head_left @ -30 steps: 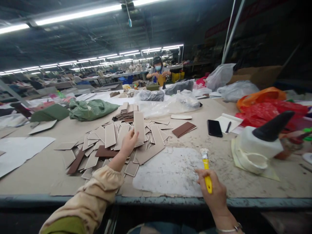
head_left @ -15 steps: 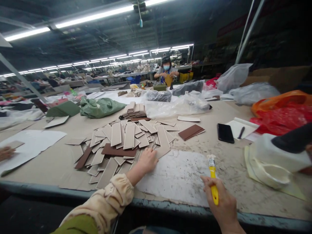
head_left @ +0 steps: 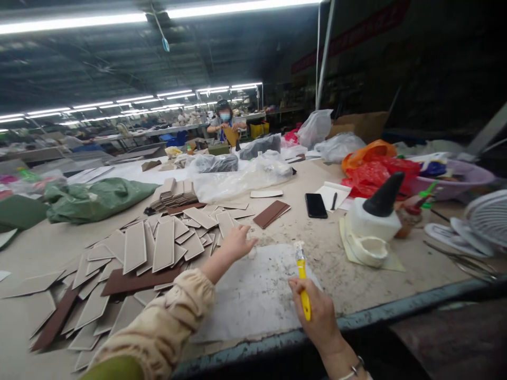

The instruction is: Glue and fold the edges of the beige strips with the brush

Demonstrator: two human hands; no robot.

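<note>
My right hand [head_left: 315, 301] grips a brush with a yellow handle [head_left: 303, 285], its pale, glue-smeared bristles pointing away from me over a stained white sheet [head_left: 245, 295]. My left hand [head_left: 236, 243] is open, thumb and fingers apart, at the right edge of a loose pile of beige strips [head_left: 164, 245]. No piece shows in its fingers. Dark brown strips [head_left: 134, 282] lie among the beige ones. Beyond my left hand rests a brown panel [head_left: 271, 214] by itself. A neat stack of strips [head_left: 178, 192] stands behind the pile.
Right of the brush lie a black phone [head_left: 316, 206], a notepad with a pen [head_left: 335, 200] and a white bottle with a black cone top [head_left: 374, 216]. Red plastic bags [head_left: 372, 177], scissors [head_left: 467, 258] and a purple basin [head_left: 459, 184] sit farther right. A co-worker [head_left: 225, 124] is across the table.
My view has swung to the right, bringing the basin and scissors into sight. My left hand's fingers have spread at the pile's edge. The brush stays in my right hand.
</note>
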